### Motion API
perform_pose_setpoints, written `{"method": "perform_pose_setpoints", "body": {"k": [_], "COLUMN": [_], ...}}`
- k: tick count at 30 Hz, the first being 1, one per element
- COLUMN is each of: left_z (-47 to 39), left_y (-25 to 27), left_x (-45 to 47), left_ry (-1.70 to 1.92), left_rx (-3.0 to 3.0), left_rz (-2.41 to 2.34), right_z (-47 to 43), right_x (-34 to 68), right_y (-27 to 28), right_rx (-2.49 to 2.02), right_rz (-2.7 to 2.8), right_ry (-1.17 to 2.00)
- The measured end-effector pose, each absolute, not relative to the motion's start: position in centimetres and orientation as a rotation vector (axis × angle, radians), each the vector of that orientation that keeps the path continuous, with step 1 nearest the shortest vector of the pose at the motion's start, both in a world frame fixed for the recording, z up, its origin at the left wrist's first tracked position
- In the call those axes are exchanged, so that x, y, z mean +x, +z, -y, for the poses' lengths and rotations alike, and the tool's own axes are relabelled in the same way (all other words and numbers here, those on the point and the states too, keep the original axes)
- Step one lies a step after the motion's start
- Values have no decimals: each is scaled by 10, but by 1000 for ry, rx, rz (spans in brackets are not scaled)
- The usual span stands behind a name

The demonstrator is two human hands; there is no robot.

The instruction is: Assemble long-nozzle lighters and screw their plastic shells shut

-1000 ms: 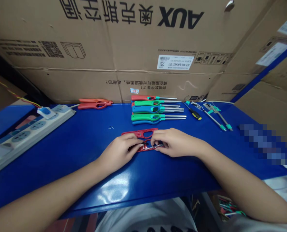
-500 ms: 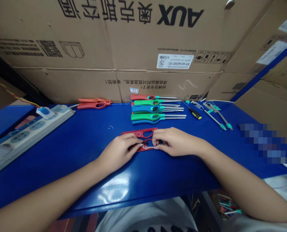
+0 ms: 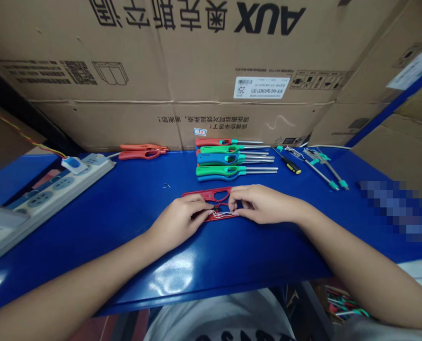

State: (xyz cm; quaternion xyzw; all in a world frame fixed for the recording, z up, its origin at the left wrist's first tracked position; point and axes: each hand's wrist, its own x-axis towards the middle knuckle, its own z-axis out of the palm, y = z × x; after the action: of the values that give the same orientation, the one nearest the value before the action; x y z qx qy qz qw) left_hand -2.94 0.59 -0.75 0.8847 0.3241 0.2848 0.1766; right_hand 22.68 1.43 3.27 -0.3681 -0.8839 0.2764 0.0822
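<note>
Two red lighter shell halves lie on the blue table, the far half (image 3: 208, 193) open side up and the near half (image 3: 211, 219) between my hands. My left hand (image 3: 182, 215) is closed, thumb and fingertips pressed on the near half by a small black part (image 3: 217, 208). A thin white wire (image 3: 222, 215) runs along this half towards the right. At its right end my right hand (image 3: 264, 203) pinches the wire between thumb and finger, the other fingers curled. Fingertips hide part of the inside.
Several assembled lighters (image 3: 220, 170) are stacked behind my hands. Two orange-red shells (image 3: 143, 154) lie left of them. A screwdriver (image 3: 291, 165) and loose metal tubes (image 3: 320, 171) are at the back right. A power strip (image 3: 55, 192) stands left, tiny metal bits (image 3: 166, 185) nearer. Cardboard (image 3: 126, 123) walls the back.
The whole view has shifted slightly. My right hand has moved very little, still pinching at the wire's end; my left hand stays at the near shell half.
</note>
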Motion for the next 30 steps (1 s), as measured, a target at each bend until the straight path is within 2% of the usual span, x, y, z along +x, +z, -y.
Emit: {"method": "perform_pose_setpoints", "body": {"k": [15,30], "left_z": [-5,-2], "left_y": [-7,-1], "left_x": [-29,-31], "left_ry": [784,767], "left_rx": [2511,2511], "left_rz": [-940,-959], "right_z": [-13,-11], "right_x": [227,229], "right_y": [35,36], "right_rx": [-1156,-998], "right_rz": [2577,2691], "right_ry": [933,896]}}
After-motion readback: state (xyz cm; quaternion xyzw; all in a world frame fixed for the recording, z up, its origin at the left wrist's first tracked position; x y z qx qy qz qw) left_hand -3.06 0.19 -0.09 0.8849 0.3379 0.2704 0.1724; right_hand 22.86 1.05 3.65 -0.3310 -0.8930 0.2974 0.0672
